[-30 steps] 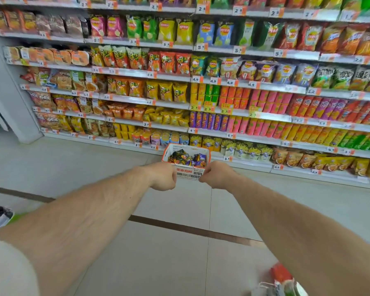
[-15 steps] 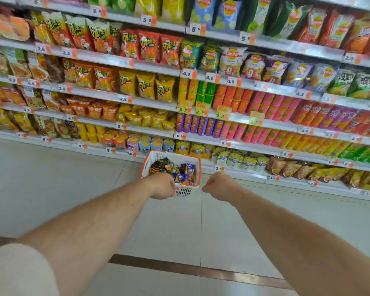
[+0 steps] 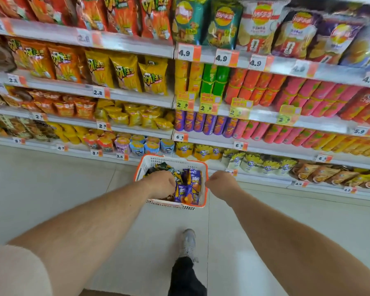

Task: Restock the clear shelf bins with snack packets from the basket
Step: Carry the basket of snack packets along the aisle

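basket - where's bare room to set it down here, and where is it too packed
Bare floor lies left of the basket, bordered by the bottom shelf edge and the left arm. More bare tile sits right of the shoe, below the right hand. The shelves are crowded: packets and tubes fill every row.

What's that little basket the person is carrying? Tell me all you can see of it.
The basket is small, white perforated plastic with an orange rim, held in the air above the tiled floor in front of the lowest shelves. The left hand lies over its left side, the right hand grips its right rim. Inside lie snack packets, purple and orange at the front, darker ones behind.
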`<state>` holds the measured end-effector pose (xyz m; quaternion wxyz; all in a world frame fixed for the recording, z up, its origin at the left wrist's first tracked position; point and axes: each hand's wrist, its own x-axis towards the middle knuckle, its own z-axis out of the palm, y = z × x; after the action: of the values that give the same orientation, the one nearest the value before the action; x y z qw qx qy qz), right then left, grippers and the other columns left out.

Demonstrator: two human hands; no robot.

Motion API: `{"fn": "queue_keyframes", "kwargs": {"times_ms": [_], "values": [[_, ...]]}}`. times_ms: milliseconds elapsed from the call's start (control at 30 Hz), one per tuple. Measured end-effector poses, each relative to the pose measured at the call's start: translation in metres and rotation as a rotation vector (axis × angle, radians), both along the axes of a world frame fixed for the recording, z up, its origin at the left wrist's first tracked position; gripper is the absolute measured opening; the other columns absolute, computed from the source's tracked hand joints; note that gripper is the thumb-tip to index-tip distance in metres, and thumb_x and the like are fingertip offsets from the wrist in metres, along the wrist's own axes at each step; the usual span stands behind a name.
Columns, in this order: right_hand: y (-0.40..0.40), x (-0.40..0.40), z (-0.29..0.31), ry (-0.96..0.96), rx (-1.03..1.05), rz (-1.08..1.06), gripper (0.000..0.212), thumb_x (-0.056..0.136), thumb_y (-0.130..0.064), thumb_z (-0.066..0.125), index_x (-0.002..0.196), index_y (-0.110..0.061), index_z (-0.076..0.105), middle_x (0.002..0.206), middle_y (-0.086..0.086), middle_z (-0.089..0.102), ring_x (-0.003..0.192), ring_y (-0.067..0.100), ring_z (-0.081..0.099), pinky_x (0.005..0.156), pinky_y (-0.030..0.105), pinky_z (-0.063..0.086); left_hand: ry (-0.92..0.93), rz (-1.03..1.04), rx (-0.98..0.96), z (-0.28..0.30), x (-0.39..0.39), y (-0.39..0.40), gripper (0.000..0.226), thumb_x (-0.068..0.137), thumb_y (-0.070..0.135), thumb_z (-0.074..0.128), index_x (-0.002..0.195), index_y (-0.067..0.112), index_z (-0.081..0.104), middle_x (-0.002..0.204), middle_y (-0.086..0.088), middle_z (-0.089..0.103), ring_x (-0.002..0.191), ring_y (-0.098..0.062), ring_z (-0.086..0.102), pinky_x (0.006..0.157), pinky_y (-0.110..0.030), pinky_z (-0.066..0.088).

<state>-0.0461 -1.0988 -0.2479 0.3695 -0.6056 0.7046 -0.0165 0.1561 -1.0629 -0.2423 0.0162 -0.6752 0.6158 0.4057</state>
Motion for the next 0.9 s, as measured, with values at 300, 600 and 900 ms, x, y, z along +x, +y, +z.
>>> {"fn": "queue_keyframes", "kwargs": {"times_ms": [300,600,900], "values": [[-0.178,0.001,-0.131,-0.015,0.163,-0.186,0.024,0.082,-0.010,0.053,0.058,-0.012,0.048,0.061,0.005,0.049,0.052,0.017,0.044,0.050,0.023,0.035,0.096,0.193,0.122,-0.109,-0.013,-0.166,0.017,0.089,0.015,0.049,0.082,0.013,0.064,0.089,-0.010,0.063,0.081,-0.025,0.059,0.078,-0.042,0.052],[-0.241,-0.003,-0.376,-0.028,0.333,-0.382,0.029,0.079,-0.036,0.067,0.084,-0.009,0.057,0.087,0.010,0.061,0.073,0.028,0.055,0.061,0.026,0.041,0.450,0.672,0.391,-0.309,-0.046,-0.235,0.012,0.091,0.010,0.055,0.086,0.021,0.060,0.080,-0.002,0.062,0.069,-0.017,0.057,0.064,-0.028,0.044],[-0.247,0.011,-0.510,-0.294,0.472,-0.925,0.085,0.070,-0.035,0.076,0.139,-0.007,0.034,0.128,0.014,0.053,0.115,0.035,0.055,0.099,0.048,0.047,0.410,0.736,0.471,-0.442,-0.040,-0.237,0.022,0.088,0.005,0.056,0.072,0.020,0.059,0.080,-0.005,0.062,0.074,-0.022,0.061,0.085,-0.039,0.054]]}}
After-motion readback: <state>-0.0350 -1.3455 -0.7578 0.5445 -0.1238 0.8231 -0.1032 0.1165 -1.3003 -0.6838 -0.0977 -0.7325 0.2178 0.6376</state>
